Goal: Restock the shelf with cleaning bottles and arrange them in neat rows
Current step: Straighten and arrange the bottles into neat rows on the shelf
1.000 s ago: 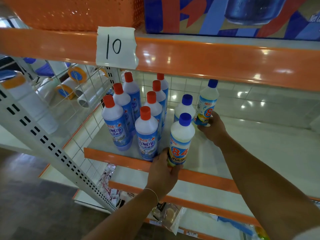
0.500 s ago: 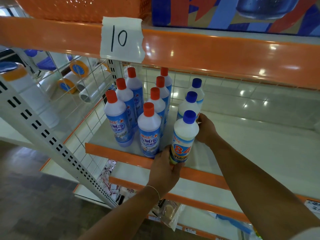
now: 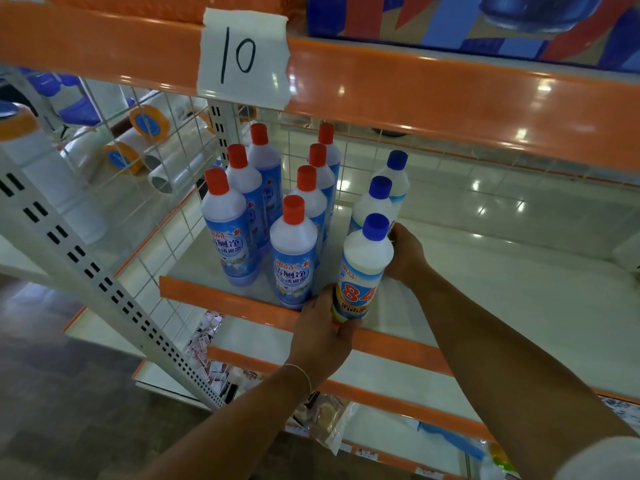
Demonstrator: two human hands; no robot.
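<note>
Red-cap rows (image 3: 263, 216) sit squared at shelf (image 3: 485, 306) left; left hand (image 3: 320, 336) grips front blue-cap bottle (image 3: 362, 268) at base, right hand (image 3: 405, 252) curls behind it: nudge gently, align with two behind.

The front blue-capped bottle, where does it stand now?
In the head view, the front blue-capped bottle stands at the shelf's orange front edge, right of the nearest red-capped bottle, with the left hand holding its base.
</note>
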